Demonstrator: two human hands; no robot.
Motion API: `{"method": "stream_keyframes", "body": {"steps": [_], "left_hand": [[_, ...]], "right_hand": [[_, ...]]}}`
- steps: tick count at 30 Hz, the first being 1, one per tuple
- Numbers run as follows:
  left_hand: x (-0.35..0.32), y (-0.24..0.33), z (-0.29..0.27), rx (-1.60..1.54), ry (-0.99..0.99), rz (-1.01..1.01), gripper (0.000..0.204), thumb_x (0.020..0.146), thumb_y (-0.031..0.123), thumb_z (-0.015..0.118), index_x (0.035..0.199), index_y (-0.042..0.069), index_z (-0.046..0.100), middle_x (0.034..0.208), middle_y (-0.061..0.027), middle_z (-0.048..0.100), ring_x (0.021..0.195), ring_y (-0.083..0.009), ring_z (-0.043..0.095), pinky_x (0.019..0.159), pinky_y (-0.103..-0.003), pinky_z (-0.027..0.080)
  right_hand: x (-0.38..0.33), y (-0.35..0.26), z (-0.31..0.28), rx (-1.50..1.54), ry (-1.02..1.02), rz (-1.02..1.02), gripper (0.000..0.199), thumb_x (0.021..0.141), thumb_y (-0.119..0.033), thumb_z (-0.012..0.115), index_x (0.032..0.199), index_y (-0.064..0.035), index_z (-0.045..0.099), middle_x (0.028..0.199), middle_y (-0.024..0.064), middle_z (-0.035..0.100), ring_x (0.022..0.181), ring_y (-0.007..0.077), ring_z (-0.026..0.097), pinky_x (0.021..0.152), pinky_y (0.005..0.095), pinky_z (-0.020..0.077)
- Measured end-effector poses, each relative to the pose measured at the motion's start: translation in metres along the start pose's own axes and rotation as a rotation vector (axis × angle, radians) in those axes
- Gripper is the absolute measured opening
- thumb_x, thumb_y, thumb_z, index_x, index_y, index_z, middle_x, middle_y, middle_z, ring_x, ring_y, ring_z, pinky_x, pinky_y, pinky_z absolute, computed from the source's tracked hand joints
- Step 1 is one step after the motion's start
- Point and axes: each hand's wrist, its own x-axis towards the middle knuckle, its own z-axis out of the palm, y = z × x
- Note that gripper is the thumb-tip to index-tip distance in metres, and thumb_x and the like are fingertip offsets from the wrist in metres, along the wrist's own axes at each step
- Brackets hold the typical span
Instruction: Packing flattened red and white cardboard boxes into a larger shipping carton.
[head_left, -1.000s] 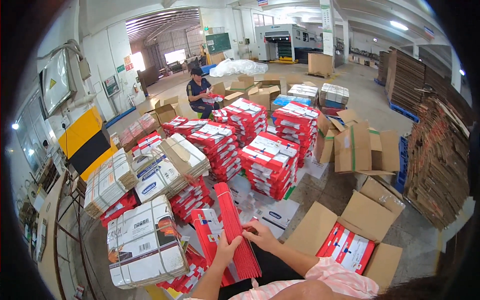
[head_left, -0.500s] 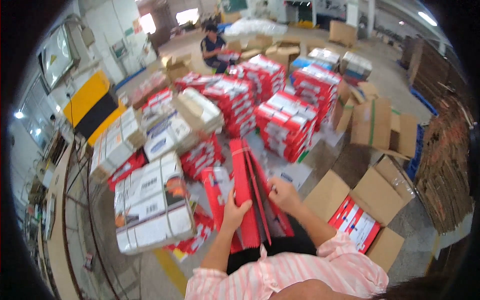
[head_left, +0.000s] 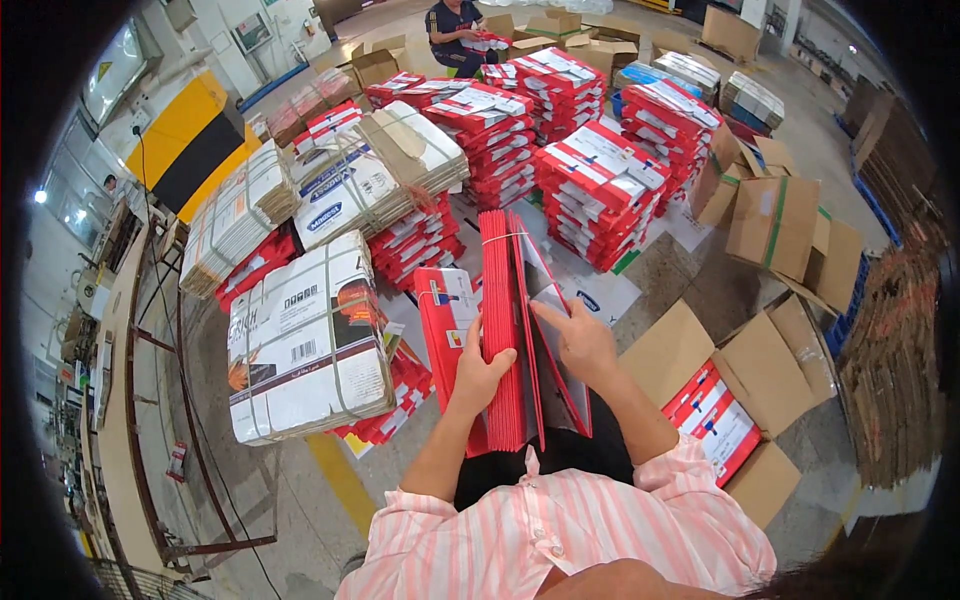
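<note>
A tall bundle of folded red cartons (head_left: pixel 502 330) stands on its edges in front of me, with a thin pale string round its upper part. My left hand (head_left: pixel 480 372) is closed round the bundle's left side, its thumb over the near edges. On the right, a few flattened cartons lean away from the bundle, leaving a dark gap. My right hand (head_left: pixel 588 345) is at these leaning cartons, two fingers stretched apart and one pointing at their edges. Another red-and-white carton bundle (head_left: pixel 440 312), also tied, lies just left of my left hand.
Red-and-white carton stacks (head_left: pixel 600 190) stand ahead. Strapped white carton bundles (head_left: pixel 310 345) are piled on the left, near a metal-framed bench (head_left: pixel 125 420). An open cardboard box (head_left: pixel 660 350) with red cartons inside is at my right. A seated person (head_left: pixel 455 35) handles cartons at the back.
The view has tilted downward. My right hand has gone from a closed grip on the leaning cartons to stretched-out fingers. My left hand stays on the bundle.
</note>
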Motion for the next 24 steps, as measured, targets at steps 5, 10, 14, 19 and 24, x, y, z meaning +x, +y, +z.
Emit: {"method": "stream_keyframes", "body": {"steps": [5, 10, 14, 19, 24], "left_hand": [[-0.001, 0.013, 0.006, 0.058, -0.003, 0.003, 0.076, 0.082, 0.017, 0.067, 0.143, -0.004, 0.027, 0.125, -0.0213, 0.055, 0.112, -0.0255, 0.058, 0.097, -0.034, 0.044], [-0.003, 0.009, 0.006, 0.081, 0.005, 0.009, 0.077, 0.083, 0.019, 0.067, 0.144, -0.004, 0.026, 0.126, -0.0227, 0.054, 0.115, -0.0266, 0.057, 0.099, -0.034, 0.043], [0.000, 0.006, 0.006, 0.016, -0.012, -0.025, 0.077, 0.083, 0.019, 0.067, 0.144, -0.005, 0.026, 0.129, -0.0237, 0.053, 0.117, -0.0273, 0.056, 0.100, -0.034, 0.042], [0.000, 0.004, 0.005, 0.057, -0.014, -0.022, 0.078, 0.083, 0.019, 0.067, 0.144, -0.005, 0.025, 0.131, -0.0248, 0.051, 0.118, -0.0290, 0.055, 0.101, -0.035, 0.041], [-0.002, 0.012, 0.005, 0.064, -0.019, -0.010, 0.078, 0.083, 0.020, 0.067, 0.144, -0.005, 0.025, 0.130, -0.0247, 0.052, 0.118, -0.0294, 0.055, 0.101, -0.035, 0.041]], "right_hand": [[0.002, 0.020, 0.014, 0.447, 0.202, -0.035, 0.021, 0.082, -0.012, 0.060, 0.102, -0.0083, 0.065, 0.089, 0.0137, 0.060, 0.077, 0.0319, 0.061, 0.067, 0.0407, 0.0480], [0.001, -0.003, -0.001, 0.390, 0.125, 0.082, 0.027, 0.080, -0.029, 0.069, 0.093, -0.0056, 0.064, 0.086, 0.0134, 0.059, 0.076, 0.0312, 0.060, 0.066, 0.0389, 0.0474], [0.005, 0.005, 0.000, 0.512, 0.063, 0.047, 0.033, 0.080, -0.034, 0.070, 0.093, -0.0046, 0.062, 0.086, 0.0134, 0.058, 0.073, 0.0285, 0.059, 0.064, 0.0374, 0.0459], [0.006, 0.024, 0.012, 0.647, 0.035, 0.025, 0.026, 0.081, -0.023, 0.068, 0.096, -0.0039, 0.060, 0.086, 0.0107, 0.059, 0.073, 0.0226, 0.059, 0.064, 0.0356, 0.0464], [0.005, 0.011, 0.003, 0.637, 0.030, 0.194, 0.020, 0.080, -0.010, 0.061, 0.099, -0.0049, 0.058, 0.088, 0.0102, 0.062, 0.077, 0.0252, 0.064, 0.067, 0.0385, 0.0499]]}}
